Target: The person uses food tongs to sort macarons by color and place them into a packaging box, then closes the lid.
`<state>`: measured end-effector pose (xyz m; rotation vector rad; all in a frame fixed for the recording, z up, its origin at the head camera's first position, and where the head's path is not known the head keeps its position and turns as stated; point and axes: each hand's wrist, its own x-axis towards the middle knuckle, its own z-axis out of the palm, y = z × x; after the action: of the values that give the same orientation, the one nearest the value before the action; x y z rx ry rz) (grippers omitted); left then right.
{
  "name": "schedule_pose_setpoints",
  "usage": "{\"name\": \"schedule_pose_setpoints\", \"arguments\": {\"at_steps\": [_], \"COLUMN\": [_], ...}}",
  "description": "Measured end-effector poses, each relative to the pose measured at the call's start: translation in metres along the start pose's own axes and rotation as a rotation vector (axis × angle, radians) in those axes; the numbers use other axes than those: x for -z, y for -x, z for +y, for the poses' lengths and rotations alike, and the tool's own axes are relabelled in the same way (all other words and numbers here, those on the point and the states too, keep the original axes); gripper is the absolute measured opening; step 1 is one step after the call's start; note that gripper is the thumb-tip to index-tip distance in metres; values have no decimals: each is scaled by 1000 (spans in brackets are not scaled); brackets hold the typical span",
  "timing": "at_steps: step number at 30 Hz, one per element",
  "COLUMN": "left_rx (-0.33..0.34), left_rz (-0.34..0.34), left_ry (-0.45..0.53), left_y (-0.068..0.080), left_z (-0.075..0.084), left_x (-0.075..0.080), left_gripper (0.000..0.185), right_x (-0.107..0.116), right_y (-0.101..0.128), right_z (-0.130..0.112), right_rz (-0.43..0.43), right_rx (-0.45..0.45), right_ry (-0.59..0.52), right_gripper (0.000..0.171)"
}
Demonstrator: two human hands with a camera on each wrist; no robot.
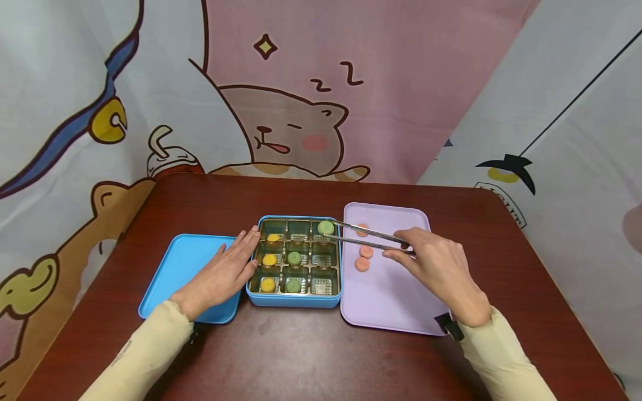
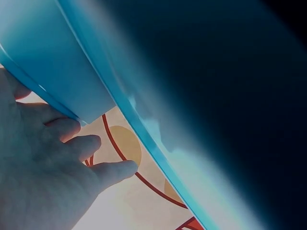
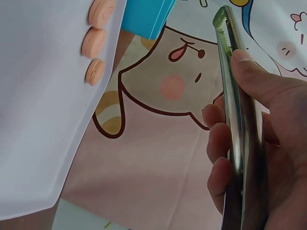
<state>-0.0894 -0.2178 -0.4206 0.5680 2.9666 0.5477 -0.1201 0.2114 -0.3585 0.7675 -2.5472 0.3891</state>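
Observation:
My right hand (image 1: 433, 267) grips metal tongs (image 1: 373, 245), whose long arms reach left over the lilac tray (image 1: 386, 301). At their tips is a green macaron (image 1: 326, 227), over the far right compartment of a blue box (image 1: 296, 301). In the right wrist view the thumb and curled fingers hold the tongs (image 3: 244, 143). My left hand (image 1: 220, 275) lies with extended fingers along the box's left rim. A gold divided insert (image 1: 321, 271) in the box holds yellow macarons (image 1: 268, 260) in the left column and green macarons (image 1: 293, 258) in the middle one.
Three orange-pink macarons (image 1: 362, 264) lie on the lilac tray; the tongs partly cover the far one. Left of the box, under my left forearm, lies a blue lid (image 1: 185, 267). A brown table (image 1: 301, 348) carries everything, with a printed cartoon cloth (image 1: 401, 83) behind it.

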Motion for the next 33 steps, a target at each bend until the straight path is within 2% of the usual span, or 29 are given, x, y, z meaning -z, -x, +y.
{"name": "schedule_pose_setpoints", "arguments": {"at_steps": [13, 20, 33], "left_rx": [-9, -3, -14], "left_rz": [0, -4, 3], "left_ry": [5, 3, -12], "left_y": [1, 0, 0], "left_z": [-1, 0, -2], "left_x": [-1, 1, 0], "left_gripper": [64, 64, 64], "right_x": [-14, -22, -40], "right_y": [-19, -30, -47], "right_z": [-8, -10, -18], "right_rz": [-32, -86, -162], "right_rx": [20, 3, 45], "right_ry": [-21, -22, 5], "right_gripper": [34, 32, 28]}}
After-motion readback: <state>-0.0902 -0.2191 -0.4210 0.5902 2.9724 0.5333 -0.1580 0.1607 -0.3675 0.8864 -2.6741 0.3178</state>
